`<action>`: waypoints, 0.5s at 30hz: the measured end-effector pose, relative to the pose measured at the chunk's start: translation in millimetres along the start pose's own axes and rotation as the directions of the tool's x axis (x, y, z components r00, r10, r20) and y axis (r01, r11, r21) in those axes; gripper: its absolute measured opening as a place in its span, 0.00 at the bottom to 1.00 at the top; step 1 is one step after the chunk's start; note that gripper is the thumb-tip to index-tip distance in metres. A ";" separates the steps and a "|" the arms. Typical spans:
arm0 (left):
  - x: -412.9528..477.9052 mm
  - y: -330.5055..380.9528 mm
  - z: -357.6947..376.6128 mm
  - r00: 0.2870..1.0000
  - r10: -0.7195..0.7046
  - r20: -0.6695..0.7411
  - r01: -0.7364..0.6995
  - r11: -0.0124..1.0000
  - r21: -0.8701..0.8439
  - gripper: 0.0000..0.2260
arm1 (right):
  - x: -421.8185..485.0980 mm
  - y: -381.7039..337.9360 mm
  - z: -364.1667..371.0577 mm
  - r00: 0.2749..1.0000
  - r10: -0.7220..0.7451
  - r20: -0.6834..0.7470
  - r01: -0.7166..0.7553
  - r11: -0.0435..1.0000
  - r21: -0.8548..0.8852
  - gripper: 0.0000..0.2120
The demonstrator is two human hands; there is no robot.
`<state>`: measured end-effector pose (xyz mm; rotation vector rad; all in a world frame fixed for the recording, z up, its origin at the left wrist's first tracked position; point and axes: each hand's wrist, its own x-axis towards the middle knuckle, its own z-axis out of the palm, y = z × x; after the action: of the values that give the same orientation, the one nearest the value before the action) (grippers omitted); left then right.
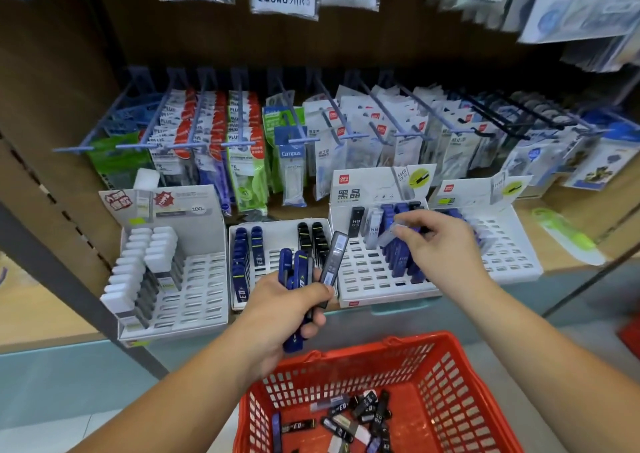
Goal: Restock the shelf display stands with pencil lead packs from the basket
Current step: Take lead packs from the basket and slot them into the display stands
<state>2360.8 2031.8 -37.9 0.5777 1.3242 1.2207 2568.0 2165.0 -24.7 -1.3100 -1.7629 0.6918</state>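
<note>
I am judging the restock as partly done. Many slots are sitting bare in the Deli display stand (367, 279) at 1 o'clock, in the blue-and-black stand (277, 232) at 11 o'clock just beside it, and in the far stand (502, 248) at 2 o'clock. The white-pack stand (201, 289) at 10 o'clock is also showing open rows. A scatter of loose pencil lead packs (360, 411) is lying on the floor of the red basket (446, 376) at 6 o'clock, so a good share of the work is waiting. My left grip (287, 300) is curling tightly round a bundle of blue lead packs (294, 272) plus one grey pack (334, 258), holding them upright between the basket and the stands, forearm coming up from 7 o'clock. My right grip (440, 244) is reaching in from 4 o'clock, wrist bent down, thumb and fingertips pinching a clear pack (389, 234) above the back rows of the Deli stand. I cannot tell whether that pack is already touching a slot. I am taking this as the step in hand: feeding packs one by one from the left bundle into the grid.
</note>
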 end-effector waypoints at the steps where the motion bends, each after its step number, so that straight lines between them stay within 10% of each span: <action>1: 1.1 0.0 0.0 1.000 -0.001 0.001 0.001 1.000 -0.002 0.08 | 3.1 0.2 0.6 1.000 -0.008 0.020 0.008 1.000 -0.026 0.06; 15: 3.6 -3.9 -1.3 1.000 0.015 0.005 -0.015 0.999 -0.039 0.12 | 16.6 -4.0 10.7 0.986 -0.066 0.151 0.110 0.946 -0.306 0.06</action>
<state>2360.2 2033.4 -43.1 0.5633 1.2909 1.2538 2554.8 2180.0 -22.3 -1.4075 -2.0976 0.4738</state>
